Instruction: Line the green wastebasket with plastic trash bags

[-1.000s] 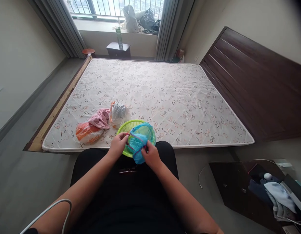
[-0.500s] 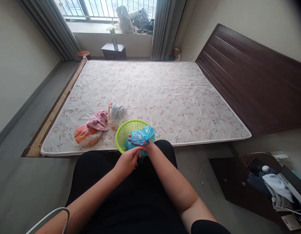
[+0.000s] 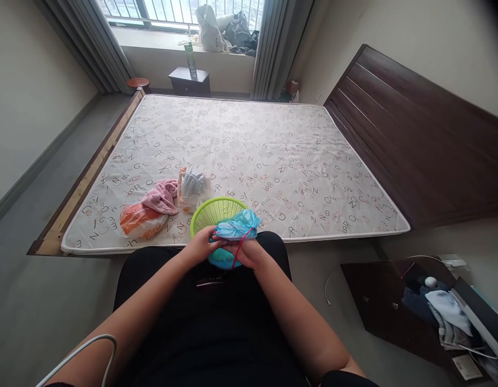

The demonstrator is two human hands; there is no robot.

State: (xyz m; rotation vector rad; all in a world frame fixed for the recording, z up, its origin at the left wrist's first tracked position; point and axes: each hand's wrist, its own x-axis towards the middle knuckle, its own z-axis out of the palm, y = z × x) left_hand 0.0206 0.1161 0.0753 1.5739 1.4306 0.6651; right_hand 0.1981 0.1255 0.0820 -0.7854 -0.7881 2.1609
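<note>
Over my lap is a blue plastic bag (image 3: 237, 224) with a red string (image 3: 241, 248) hanging from its gathered end. My right hand (image 3: 249, 252) supports the bag from below, fingers curled under it. My left hand (image 3: 204, 244) pinches the bag's left end between thumb and fingers. Behind and under the bag stands a lime-green plastic basket (image 3: 204, 214), partly hidden by it. More blue plastic (image 3: 224, 259) shows below my hands, at the basket's lower part.
On the mattress (image 3: 273, 156) to the left lie an orange-and-white plastic bag (image 3: 142, 221), a pink towel (image 3: 162, 197) and a white-and-orange bag (image 3: 193, 188). A dark low table (image 3: 377, 290) with clothes stands at right. A white cable (image 3: 87, 344) crosses near my left arm.
My left hand has moved from the string near my right wrist to the bag's left end. The red string now hangs loose across my right hand, and the bag is turned slightly.
</note>
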